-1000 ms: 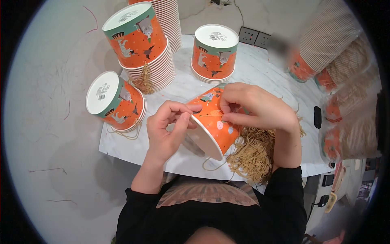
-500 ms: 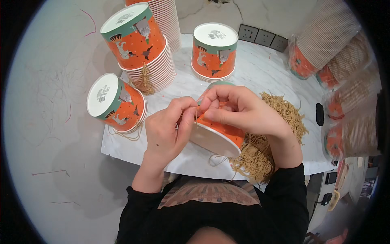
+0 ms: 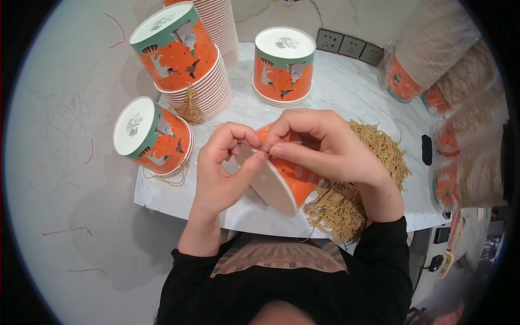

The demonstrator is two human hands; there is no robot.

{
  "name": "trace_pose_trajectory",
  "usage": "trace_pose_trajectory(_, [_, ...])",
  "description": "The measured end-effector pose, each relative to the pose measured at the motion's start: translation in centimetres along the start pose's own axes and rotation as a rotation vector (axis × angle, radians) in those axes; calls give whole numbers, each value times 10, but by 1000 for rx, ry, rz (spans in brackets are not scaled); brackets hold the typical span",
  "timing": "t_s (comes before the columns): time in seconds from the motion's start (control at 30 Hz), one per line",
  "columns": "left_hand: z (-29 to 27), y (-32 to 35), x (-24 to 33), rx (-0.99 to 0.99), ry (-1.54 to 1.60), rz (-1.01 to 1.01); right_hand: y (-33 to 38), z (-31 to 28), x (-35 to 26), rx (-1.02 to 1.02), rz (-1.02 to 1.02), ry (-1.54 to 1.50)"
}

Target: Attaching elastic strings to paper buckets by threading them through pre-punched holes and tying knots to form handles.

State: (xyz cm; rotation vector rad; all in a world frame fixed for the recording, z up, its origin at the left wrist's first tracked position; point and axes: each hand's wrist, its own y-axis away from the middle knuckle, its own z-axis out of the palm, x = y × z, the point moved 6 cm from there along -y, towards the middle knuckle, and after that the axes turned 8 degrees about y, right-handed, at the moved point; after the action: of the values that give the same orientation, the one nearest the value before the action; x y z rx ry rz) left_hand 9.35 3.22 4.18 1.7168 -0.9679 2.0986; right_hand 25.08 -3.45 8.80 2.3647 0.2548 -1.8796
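An orange printed paper bucket is tilted on its side between my hands, its white rim facing me and to the left. My right hand lies over its outer wall, thumb and forefinger pinched near the rim. Against those fingertips, the thumb of my left hand presses at the rim, its other fingers curled. Whatever is pinched there is too small and covered to make out. Just right of the bucket, under my right wrist, lies a heap of tan cords.
Upside-down buckets stand on the white marbled table: a single-looking one at the back, a tall stack and a short stack with cords at left. Plastic-wrapped bucket stacks line the right. Sockets sit on the back wall.
The bucket has turned, its rim now steeper and shifted left. My left hand has opened out somewhat around its pinch. A tan strand seen at the fingertips before is now hidden.
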Motion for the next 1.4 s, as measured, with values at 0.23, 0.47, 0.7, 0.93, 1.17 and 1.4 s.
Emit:
trace_pose_trajectory(0.23, [5,-7,16,-161,-406,249,-2,0,-12,147,-498,479])
trace_pose_trajectory(0.47, [15,-3,-5,-128,-99,130,0,3,-14,100,-471,487])
trace_pose_trajectory(0.7, [17,8,-16,55,45,-13,2,-1,-13,182,-512,492])
trace_pose_trajectory(0.93, [25,8,-8,93,148,14,-1,-5,-11,171,-398,531])
trace_pose_trajectory(1.17, [27,9,-31,-42,360,-263,-2,-6,-7,194,-277,457])
trace_pose_trajectory(1.4, [35,12,-34,45,453,-262,-4,-2,-5,190,-410,471])
